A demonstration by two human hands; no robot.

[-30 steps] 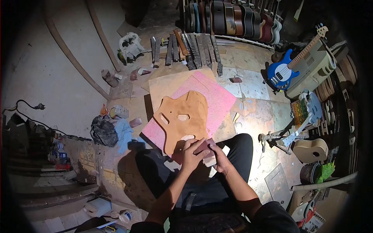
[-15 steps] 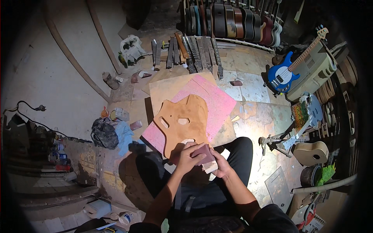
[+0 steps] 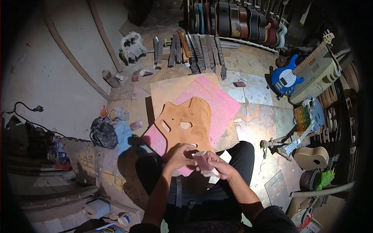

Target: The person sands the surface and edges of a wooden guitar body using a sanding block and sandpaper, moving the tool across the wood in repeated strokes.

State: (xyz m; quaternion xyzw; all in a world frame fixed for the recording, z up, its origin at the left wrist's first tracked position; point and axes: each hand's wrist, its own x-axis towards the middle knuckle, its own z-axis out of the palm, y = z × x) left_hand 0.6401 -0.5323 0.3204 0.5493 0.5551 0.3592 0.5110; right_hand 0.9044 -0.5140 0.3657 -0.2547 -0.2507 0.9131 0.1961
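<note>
**benchlurker:** So what exactly have you got in your hands there? Hard to tell from up top.

**me:** Small reddish-brown rectangular sanding block. Both hands are on it, right over my lap. My left hand has its fingers curled over the left end, and my right hand is clamped round the right end from below. Neither one is open, both are grasping that block. There's a white scrap under my right hand, can't tell what it is.

**benchlurker:** And the body blank?

**me:** The unfinished orange-brown wooden guitar body lies flat just ahead of my hands, two pickup holes cut in it, horns pointing away from me. My left fingers overlap its near edge in the view, can't say if they actually touch it. It sits on a pink speckled foam mat, and that sits on a tan sheet of board on the floor.

**benchlurker:** Shop looks packed lol

**me:** Yeah. Row of bare guitar necks laid on the floor past the board, finished guitars racked along the back wall, a blue electric bass off to my right, and a pale small ukulele-shaped body near my right knee. Crumpled dark plastic bag on my left.
</note>
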